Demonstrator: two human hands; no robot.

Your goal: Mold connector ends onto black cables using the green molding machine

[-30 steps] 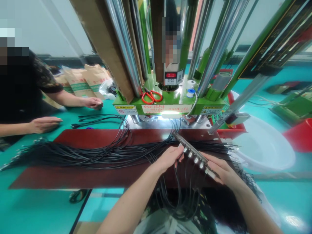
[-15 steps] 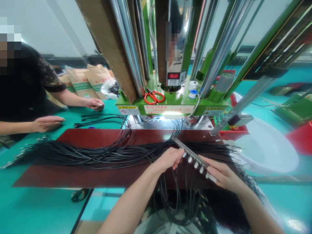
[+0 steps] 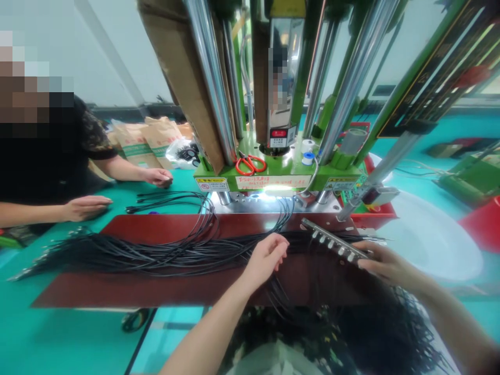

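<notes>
My right hand (image 3: 385,261) grips one end of a long metal mould bar (image 3: 332,240) with a row of several pale pegs along its near side. The bar is tilted, its far end toward the press. My left hand (image 3: 269,255) is closed, apart from the bar. Black cables (image 3: 279,298) hang just below its fingers and appear to be held in them; the grip itself is hidden. A thick bundle of black cables (image 3: 167,255) lies across the brown board (image 3: 136,289), running behind my left hand.
A green press (image 3: 219,165) with steel columns stands ahead, red-handled scissors (image 3: 250,165) on its ledge. A white basin (image 3: 433,234) and a red bin (image 3: 385,216) are to the right. At left, a co-worker's hands (image 3: 88,207) rest near the teal table (image 3: 78,333).
The mould bar has moved right and forward in my right hand. My left hand has let go of it, and the cables that hung beneath the bar now trail below my left hand.
</notes>
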